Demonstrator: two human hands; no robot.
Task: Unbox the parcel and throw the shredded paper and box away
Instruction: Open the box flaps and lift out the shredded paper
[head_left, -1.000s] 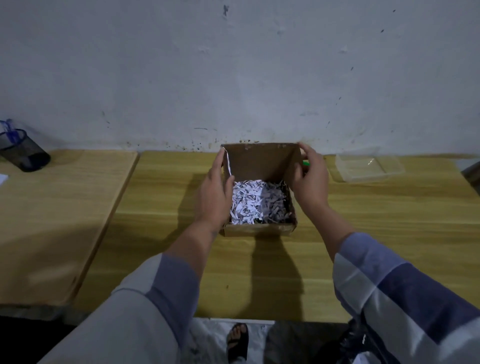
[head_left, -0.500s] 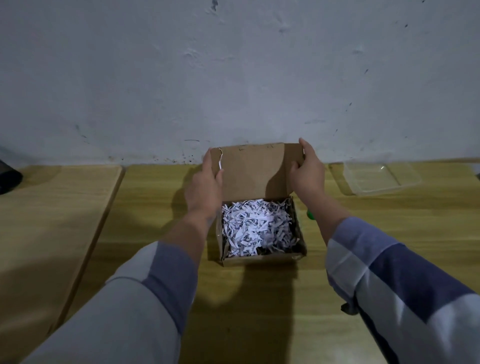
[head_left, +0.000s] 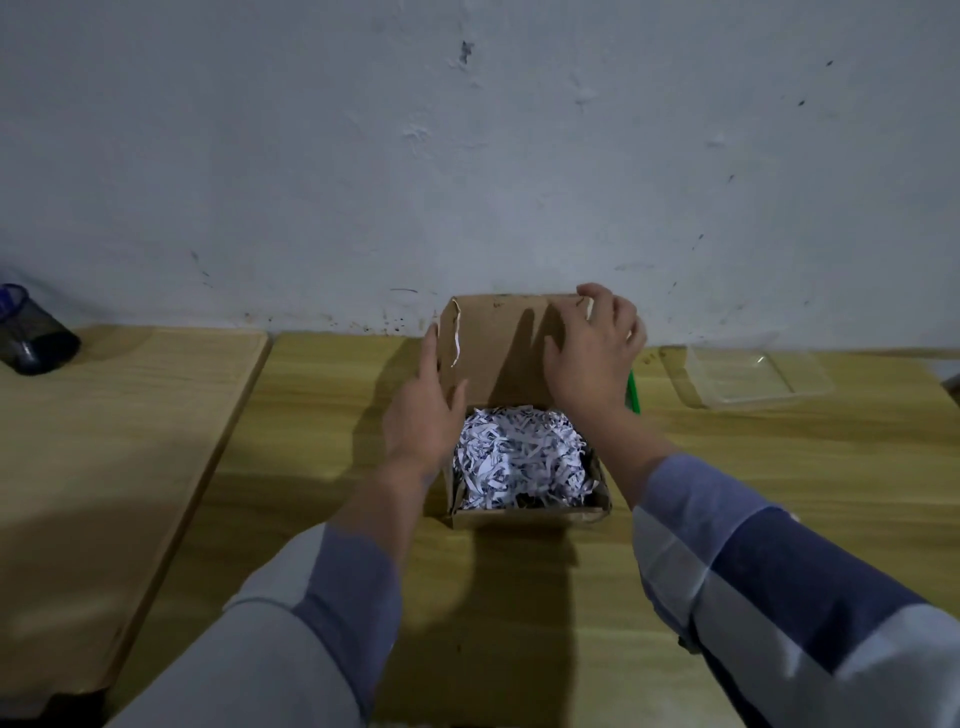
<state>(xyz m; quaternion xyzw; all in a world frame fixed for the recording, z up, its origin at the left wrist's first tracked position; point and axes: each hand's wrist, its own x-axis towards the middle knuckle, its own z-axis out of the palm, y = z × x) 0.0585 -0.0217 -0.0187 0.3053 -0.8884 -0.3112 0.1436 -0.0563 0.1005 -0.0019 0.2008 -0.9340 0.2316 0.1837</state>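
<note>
A small brown cardboard box (head_left: 530, 515) stands on the wooden table with its lid (head_left: 498, 353) raised upright against the wall. White shredded paper (head_left: 519, 457) fills the inside and hides whatever lies beneath it. My left hand (head_left: 426, 415) is at the box's left side, with the thumb on the inner face of the lid and the fingers along its outer left edge. My right hand (head_left: 592, 348) grips the lid's upper right corner, fingers curled over the top edge.
A green pen-like object (head_left: 632, 389) lies just right of the box, partly behind my right hand. A clear plastic tray (head_left: 753, 376) sits at the back right. A black mesh pen holder (head_left: 31, 338) stands on the adjoining left table (head_left: 104, 467).
My right hand has shifted from the lid's right edge onto its upper right corner. My left hand has slid lower along the left edge. The lid stays upright.
</note>
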